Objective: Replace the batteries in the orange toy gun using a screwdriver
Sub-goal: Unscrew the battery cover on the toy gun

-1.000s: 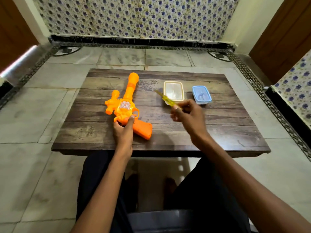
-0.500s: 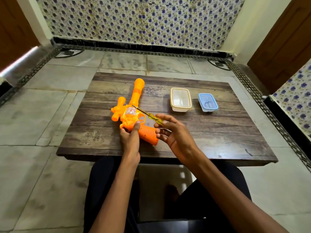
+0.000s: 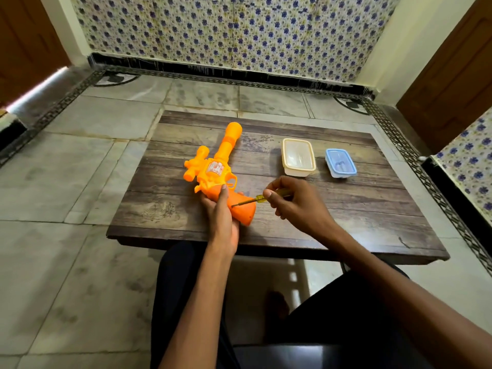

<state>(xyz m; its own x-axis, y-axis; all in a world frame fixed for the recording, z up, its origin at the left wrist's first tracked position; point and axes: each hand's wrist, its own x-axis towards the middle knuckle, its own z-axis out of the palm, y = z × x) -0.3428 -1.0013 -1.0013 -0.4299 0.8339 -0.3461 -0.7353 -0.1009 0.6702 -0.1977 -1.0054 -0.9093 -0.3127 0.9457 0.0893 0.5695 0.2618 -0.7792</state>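
Two hands: both of mine are working near the front edge of the wooden table (image 3: 346, 230)
Left hand (image 3: 221, 213): I am gripping the handle end of the toy gun (image 3: 215, 169), my hand wrapped round it and my thumb stretching up its side toward the trigger guard
Right hand (image 3: 295, 203): I am pinching the screwdriver (image 3: 255, 200) by its yellow handle, thumb and fingers closed round it
Screwdriver: its metal shaft is pointing left and slightly down, the tip touching the orange handle of the gun just beside my left hand
Toy gun: it is lying on the left half of the table, its barrel pointing away from me toward the tiled wall
Boxes: a cream box (image 3: 298, 157) and a blue box (image 3: 340, 163) are sitting near each other but not touching on the far right part of the table, well apart from the gun; I cannot tell what they are holding
Legs: my dark trousers are showing below the table edge
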